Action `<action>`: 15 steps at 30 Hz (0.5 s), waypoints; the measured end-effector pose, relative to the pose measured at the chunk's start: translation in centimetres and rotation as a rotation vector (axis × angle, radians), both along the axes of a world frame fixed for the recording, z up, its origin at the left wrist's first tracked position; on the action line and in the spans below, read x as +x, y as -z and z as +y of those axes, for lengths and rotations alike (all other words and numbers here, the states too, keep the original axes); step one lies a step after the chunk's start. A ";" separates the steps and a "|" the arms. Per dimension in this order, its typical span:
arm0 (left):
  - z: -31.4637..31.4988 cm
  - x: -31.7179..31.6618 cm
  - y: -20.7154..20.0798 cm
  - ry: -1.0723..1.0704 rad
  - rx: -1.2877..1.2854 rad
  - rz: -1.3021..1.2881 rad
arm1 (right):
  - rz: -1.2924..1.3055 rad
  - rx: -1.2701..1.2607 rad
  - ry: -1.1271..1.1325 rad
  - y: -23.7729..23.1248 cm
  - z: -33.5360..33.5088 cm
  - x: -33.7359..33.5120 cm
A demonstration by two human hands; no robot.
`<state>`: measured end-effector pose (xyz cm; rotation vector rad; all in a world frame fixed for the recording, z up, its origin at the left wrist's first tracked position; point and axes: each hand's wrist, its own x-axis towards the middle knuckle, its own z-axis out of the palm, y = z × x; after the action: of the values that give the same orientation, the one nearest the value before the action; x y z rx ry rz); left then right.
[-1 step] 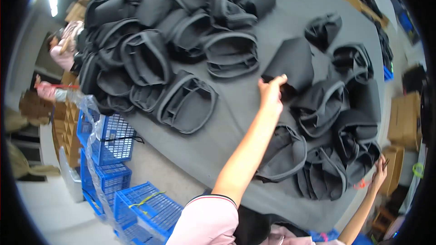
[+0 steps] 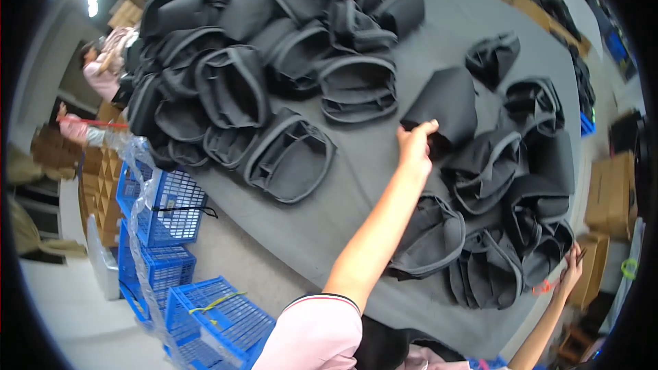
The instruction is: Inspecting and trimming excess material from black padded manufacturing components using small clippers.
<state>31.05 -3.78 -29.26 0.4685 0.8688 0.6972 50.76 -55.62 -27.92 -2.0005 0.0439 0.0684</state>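
Note:
My left hand [image 2: 415,147] reaches over the table with its fingers closed on the near edge of a black fabric pouch [image 2: 447,104], its rounded back turned up. More open black pouches lie around it, such as one [image 2: 485,170] just right of the hand and another [image 2: 430,236] nearer me. At the right table edge, my right hand [image 2: 571,273] is closed around a small dark pointed tool [image 2: 581,255], too small to name surely. Beside that hand are a pouch [image 2: 548,250] and a small orange-red item [image 2: 543,288].
A large heap of black pouches [image 2: 233,85] covers the far left of the grey table [image 2: 363,185]. Blue plastic crates [image 2: 219,315] stand on the floor at the left. Cardboard boxes [image 2: 610,195] are off the right edge. Another person [image 2: 103,75] is at the far left.
The whole scene sits slightly lower and further right in the picture. Both hands keep their places by the same pouches.

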 end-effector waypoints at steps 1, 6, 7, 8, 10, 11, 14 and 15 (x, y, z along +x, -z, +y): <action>0.3 -0.1 0.2 -0.013 -0.025 -0.016 | 0.003 0.048 0.011 0.6 0.4 0.2; 0.2 -0.7 -4.2 -0.309 0.337 0.096 | -0.117 0.188 -0.046 3.6 -1.7 2.2; -0.5 -0.8 -5.9 -0.350 0.486 0.146 | -0.164 0.209 -0.047 4.1 -2.7 2.9; -1.1 -2.1 -8.2 -0.309 0.597 0.192 | -0.149 0.187 -0.069 1.8 -1.6 0.3; -3.9 -4.8 -13.4 -0.218 0.849 0.284 | -0.239 0.283 -0.104 4.4 -6.3 1.6; -4.2 -6.5 -14.4 -0.287 1.063 0.352 | -0.317 0.375 -0.140 5.1 -7.5 1.8; -8.4 -14.5 -17.9 -0.462 1.541 0.507 | -0.342 0.434 -0.185 3.8 -8.9 -3.5; -10.5 -17.2 -18.4 -0.595 1.743 0.563 | -0.397 0.435 -0.182 3.5 -9.8 -5.5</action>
<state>13.82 -14.24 -10.83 2.0752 0.7077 1.8837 45.24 -65.43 -31.41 -1.5481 -0.3781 -0.1888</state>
